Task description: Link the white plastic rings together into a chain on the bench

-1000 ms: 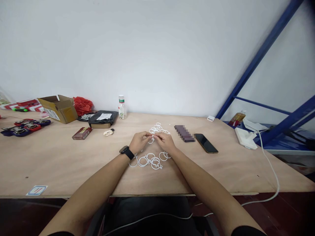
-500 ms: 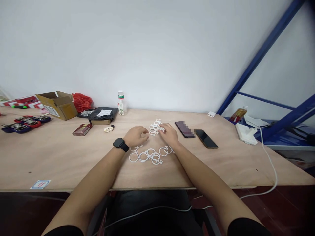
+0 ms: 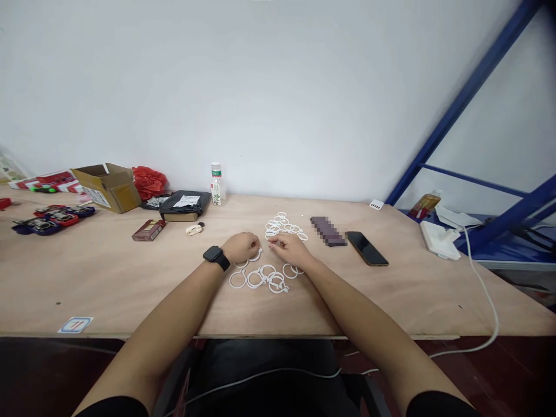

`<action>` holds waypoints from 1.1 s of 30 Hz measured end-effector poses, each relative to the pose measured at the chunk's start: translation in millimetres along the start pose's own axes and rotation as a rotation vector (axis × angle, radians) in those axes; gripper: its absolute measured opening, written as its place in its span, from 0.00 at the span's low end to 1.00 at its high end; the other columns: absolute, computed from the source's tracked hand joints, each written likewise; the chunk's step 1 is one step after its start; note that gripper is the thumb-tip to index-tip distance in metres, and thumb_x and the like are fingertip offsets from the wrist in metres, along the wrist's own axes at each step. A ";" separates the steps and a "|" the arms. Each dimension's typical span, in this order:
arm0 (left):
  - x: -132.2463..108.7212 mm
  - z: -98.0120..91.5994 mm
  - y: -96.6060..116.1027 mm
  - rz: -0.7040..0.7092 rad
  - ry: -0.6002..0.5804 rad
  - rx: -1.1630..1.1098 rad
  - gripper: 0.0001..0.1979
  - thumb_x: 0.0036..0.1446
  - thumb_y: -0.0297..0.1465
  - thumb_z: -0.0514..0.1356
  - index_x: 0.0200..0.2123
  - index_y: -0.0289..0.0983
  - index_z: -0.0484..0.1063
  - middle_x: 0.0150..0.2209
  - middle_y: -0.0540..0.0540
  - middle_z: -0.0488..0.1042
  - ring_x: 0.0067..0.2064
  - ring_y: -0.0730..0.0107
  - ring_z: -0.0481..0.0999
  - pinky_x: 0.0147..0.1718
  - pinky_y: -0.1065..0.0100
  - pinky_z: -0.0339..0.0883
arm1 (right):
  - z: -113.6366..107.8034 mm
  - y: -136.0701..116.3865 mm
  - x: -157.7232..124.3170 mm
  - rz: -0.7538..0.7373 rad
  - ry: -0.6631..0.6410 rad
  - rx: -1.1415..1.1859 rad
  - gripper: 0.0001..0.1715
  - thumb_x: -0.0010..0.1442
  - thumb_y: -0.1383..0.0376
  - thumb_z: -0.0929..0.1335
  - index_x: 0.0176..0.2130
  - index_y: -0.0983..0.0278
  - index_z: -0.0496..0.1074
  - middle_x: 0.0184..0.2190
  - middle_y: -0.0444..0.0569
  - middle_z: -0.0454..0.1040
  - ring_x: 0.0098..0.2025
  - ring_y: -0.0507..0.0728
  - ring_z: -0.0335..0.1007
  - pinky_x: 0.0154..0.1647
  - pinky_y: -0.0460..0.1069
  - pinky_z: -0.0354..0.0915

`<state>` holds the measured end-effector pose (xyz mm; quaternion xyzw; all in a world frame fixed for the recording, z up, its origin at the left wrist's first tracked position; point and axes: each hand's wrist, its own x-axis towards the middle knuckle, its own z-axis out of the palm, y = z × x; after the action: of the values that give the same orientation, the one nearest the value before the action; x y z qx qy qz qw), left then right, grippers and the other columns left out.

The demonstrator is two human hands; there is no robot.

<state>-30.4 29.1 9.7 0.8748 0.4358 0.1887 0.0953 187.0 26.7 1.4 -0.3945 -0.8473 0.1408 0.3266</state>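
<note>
White rings (image 3: 259,279) lie in a crosswise row just nearer us than both hands, a loose pile (image 3: 284,227) beyond. We find the left hand (image 3: 241,248) pinching one ring (image 3: 256,253); the right hand (image 3: 290,250) is curled, and we cannot tell its hold.

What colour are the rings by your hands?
The rings are white; the head view shows them best.
</note>
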 end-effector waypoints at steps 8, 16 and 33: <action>2.0 6.0 13.6 0.067 0.130 -0.127 0.08 0.57 0.31 0.56 0.34 0.37 0.74 0.35 0.45 0.76 0.38 0.65 0.74 0.39 0.67 0.66 | 1.2 -2.6 -0.9 -0.040 -0.110 -0.016 0.09 0.58 0.65 0.69 0.40 0.59 0.78 0.33 0.45 0.78 0.33 0.53 0.71 0.36 0.47 0.61; 2.1 8.2 16.7 0.044 0.183 -0.287 0.10 0.58 0.36 0.59 0.35 0.37 0.76 0.35 0.45 0.78 0.35 0.68 0.75 0.37 0.68 0.67 | -0.3 -0.4 -1.1 -0.016 -0.006 0.001 0.08 0.62 0.64 0.67 0.38 0.61 0.77 0.32 0.46 0.79 0.33 0.53 0.71 0.35 0.46 0.61; -6.7 -19.2 -12.1 -0.224 -0.033 0.100 0.10 0.43 0.31 0.61 0.32 0.40 0.78 0.37 0.44 0.79 0.41 0.54 0.75 0.46 0.57 0.59 | -12.2 32.1 4.7 0.233 0.313 -0.105 0.14 0.56 0.63 0.68 0.44 0.61 0.76 0.38 0.49 0.79 0.35 0.56 0.73 0.41 0.52 0.67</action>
<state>-50.8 31.1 21.6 0.8275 0.5379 0.1403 0.0793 211.4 50.8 -3.4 -0.5235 -0.7411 0.0702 0.4145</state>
